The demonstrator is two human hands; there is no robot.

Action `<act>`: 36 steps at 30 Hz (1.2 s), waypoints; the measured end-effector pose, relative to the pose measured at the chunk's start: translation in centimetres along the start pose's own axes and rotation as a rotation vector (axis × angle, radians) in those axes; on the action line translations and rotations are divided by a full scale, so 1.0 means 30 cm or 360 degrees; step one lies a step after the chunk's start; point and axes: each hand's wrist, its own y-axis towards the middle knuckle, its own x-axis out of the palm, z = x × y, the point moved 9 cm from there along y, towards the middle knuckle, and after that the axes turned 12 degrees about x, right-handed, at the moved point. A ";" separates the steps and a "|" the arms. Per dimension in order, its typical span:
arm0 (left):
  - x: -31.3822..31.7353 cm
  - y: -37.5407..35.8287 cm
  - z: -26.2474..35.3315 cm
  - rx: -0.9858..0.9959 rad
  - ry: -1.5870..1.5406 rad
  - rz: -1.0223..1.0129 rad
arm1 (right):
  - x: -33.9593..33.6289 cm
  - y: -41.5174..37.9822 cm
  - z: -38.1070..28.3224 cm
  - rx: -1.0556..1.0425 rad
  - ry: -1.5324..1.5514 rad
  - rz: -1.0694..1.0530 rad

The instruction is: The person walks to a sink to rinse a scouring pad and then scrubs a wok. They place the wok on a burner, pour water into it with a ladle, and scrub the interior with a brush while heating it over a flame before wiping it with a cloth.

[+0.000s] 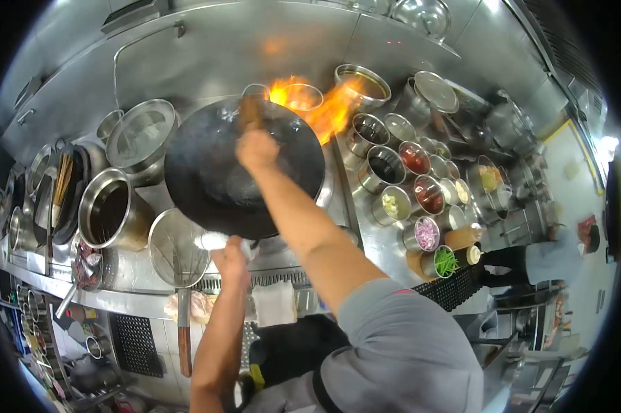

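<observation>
A large black wok (pixel 207 158) sits tilted on the stove, its inner surface dark and shiny. My left hand (pixel 231 261) is closed on a white cloth (pixel 212 241) at the wok's near edge; the wok handle under it is mostly hidden. Reaching over the wok, my right hand (pixel 257 149) is wrapped round a brown bamboo brush (pixel 250 113), which is smeared by motion near the far side. Orange flames (pixel 327 113) flare behind the wok's far right rim.
Several metal pots of sauces and chopped ingredients, including green scallions (pixel 446 262), stand to the right. At left are a pot of dark liquid (pixel 110 213), a strainer (pixel 179 248) and a colander (pixel 142 134). Another person (pixel 558 258) stands at far right.
</observation>
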 end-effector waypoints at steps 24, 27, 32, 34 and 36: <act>-0.194 0.213 0.057 0.0154 0.0092 -0.0096 | -0.655 -0.276 0.374 -0.0310 -0.0260 -0.0026; -0.232 0.223 0.230 0.0213 0.0188 -0.0198 | -0.670 -0.262 0.639 0.0174 0.0124 0.0173; -0.373 0.253 0.434 0.0241 0.0417 -0.0252 | -0.406 -0.561 0.737 0.0385 0.0003 0.0116; -0.423 0.275 0.501 0.0318 0.0470 -0.0296 | -0.335 -0.772 0.643 0.0396 -0.0121 0.0128; -0.478 0.308 0.535 0.0365 0.0454 -0.0359 | -0.273 -0.957 0.590 0.0380 -0.0228 0.0002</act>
